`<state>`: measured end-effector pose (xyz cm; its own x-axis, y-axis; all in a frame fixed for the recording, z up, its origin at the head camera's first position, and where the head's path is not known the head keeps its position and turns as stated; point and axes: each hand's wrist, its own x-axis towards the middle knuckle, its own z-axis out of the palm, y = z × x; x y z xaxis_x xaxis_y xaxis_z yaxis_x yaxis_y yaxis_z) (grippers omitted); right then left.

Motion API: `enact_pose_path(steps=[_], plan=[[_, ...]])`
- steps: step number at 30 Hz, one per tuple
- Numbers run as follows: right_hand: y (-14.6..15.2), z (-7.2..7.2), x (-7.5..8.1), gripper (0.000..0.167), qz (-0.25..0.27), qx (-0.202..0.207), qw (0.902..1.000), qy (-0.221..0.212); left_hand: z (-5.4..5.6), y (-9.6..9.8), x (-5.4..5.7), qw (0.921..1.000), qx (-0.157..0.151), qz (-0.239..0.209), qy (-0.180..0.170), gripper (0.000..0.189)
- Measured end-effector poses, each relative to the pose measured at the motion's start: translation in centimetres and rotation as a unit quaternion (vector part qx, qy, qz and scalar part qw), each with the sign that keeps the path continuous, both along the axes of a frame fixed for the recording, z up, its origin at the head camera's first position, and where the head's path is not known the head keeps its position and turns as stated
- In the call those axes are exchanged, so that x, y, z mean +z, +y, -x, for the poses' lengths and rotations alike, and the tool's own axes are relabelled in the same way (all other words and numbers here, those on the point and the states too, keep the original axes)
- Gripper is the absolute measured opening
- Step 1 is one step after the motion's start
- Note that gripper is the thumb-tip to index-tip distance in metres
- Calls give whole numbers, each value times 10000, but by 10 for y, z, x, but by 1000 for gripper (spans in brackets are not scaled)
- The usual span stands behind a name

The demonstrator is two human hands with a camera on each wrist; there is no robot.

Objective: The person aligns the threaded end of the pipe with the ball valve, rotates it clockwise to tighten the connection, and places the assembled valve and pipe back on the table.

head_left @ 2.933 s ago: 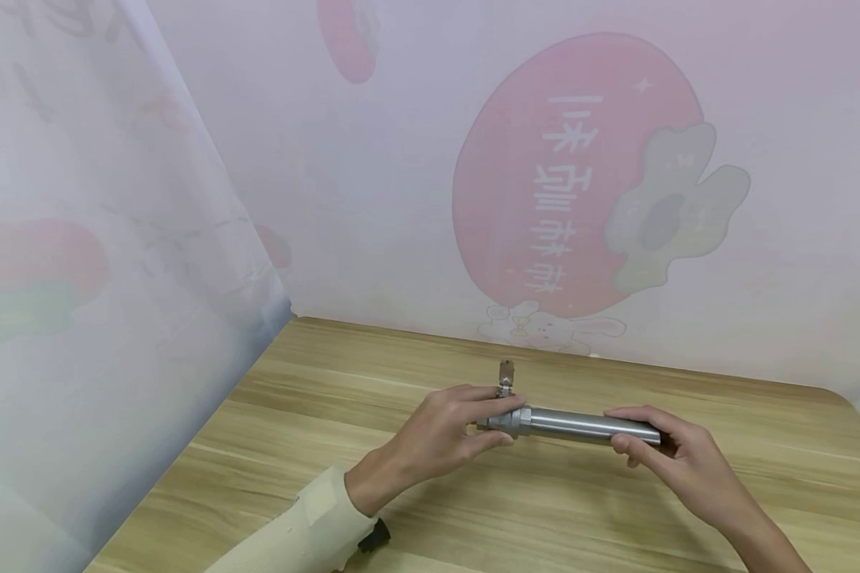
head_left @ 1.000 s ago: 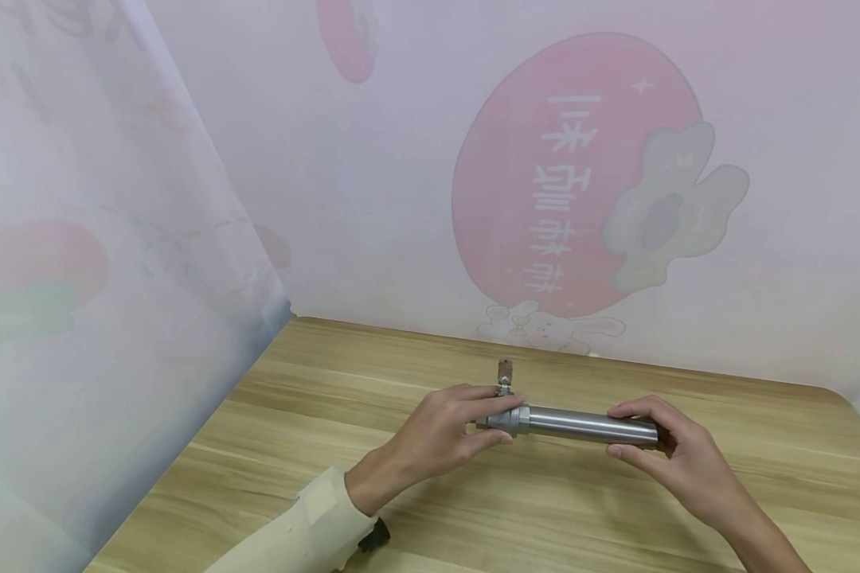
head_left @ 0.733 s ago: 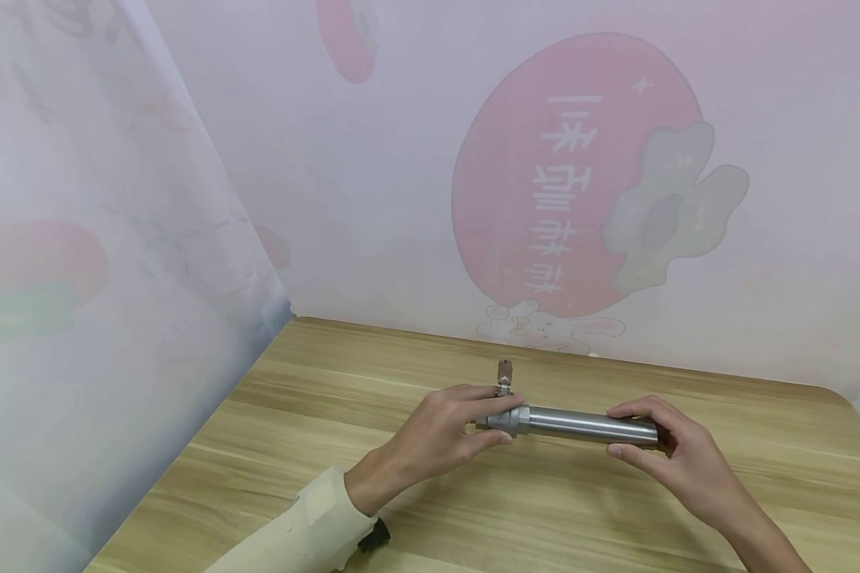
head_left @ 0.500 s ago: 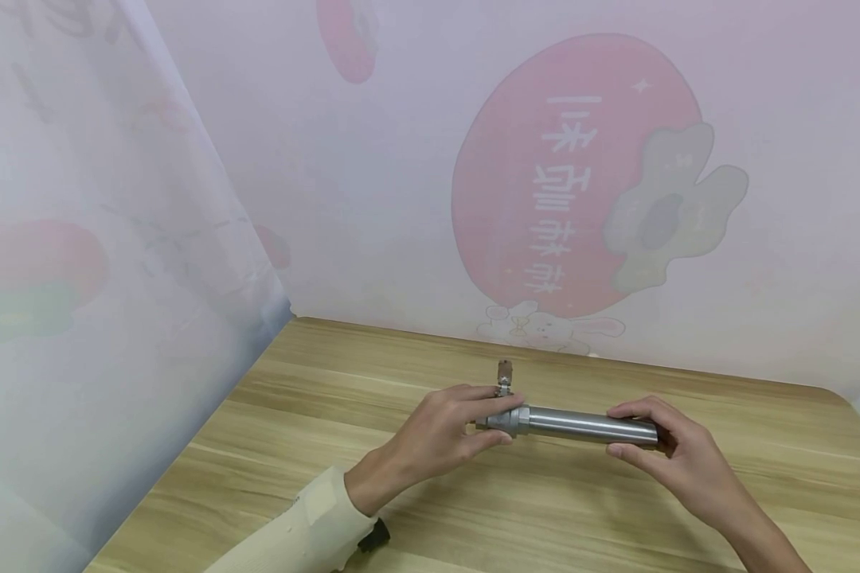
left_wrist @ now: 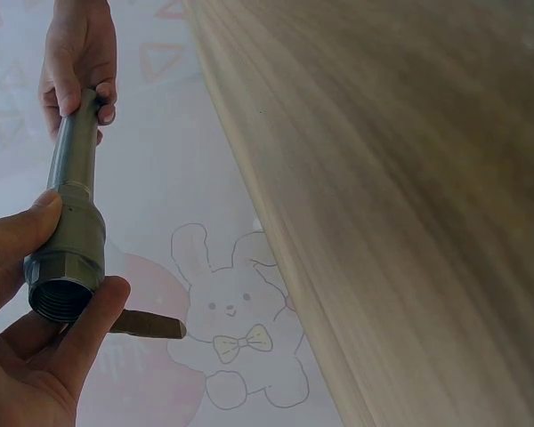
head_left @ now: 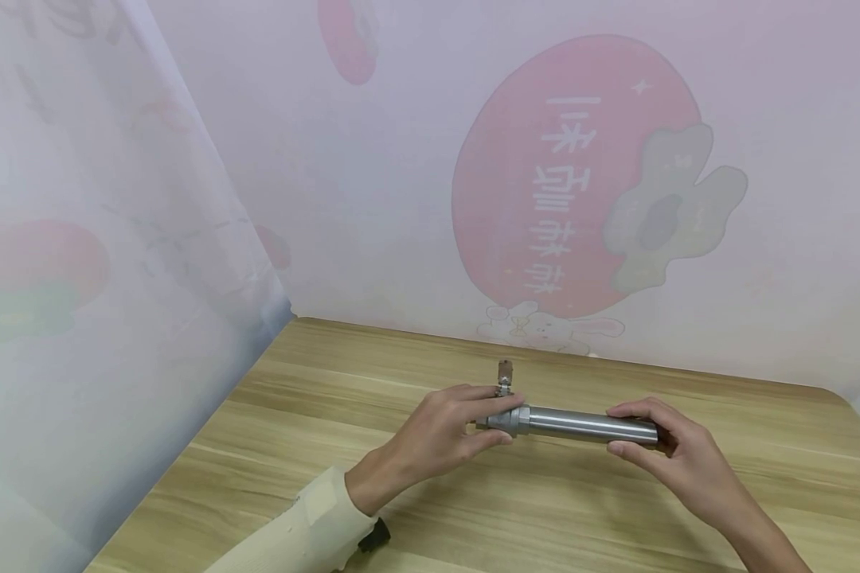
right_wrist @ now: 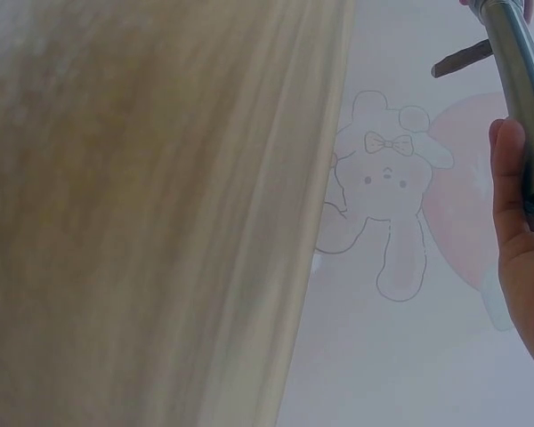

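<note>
My left hand [head_left: 430,434] grips a metal ball valve [head_left: 500,423] between thumb and fingers, over the wooden table. Its short brownish lever [head_left: 505,372] points away toward the back. A shiny steel pipe [head_left: 580,424] runs from the valve's hex end to the right. Around the pipe's far end, my right hand [head_left: 688,454] curls with thumb in front and fingers behind. In the left wrist view the valve's threaded open mouth [left_wrist: 62,301] faces the camera. The right wrist view shows the pipe [right_wrist: 521,98] at the right edge, its open lower end by the palm.
The wood-grain table [head_left: 294,398] ends at a pale printed curtain [head_left: 373,199] behind, with another curtain [head_left: 115,318] along the left. A small black object [head_left: 375,536] shows beside my left sleeve [head_left: 322,509].
Since the oldest frame, my right thumb and fingers have shifted their hold at the pipe's end, and the pipe has moved very slightly left. My left hand stays in place on the valve.
</note>
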<state>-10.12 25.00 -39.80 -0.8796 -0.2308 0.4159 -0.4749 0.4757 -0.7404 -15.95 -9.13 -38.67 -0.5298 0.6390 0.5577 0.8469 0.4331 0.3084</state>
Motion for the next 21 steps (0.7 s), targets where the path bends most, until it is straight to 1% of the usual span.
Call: enact_pose_path(steps=[5, 13, 21], plan=[[1, 0, 0, 39, -25, 8, 10000, -49, 0, 0, 0, 10000, -6, 4, 41, 51], [1, 1, 0, 38, -16, 17, 10000, -41, 1, 0, -1, 10000, -18, 20, -20, 51], [1, 0, 1, 36, -22, -6, 9998, -190, 1, 1, 0, 10000, -21, 15, -84, 50]])
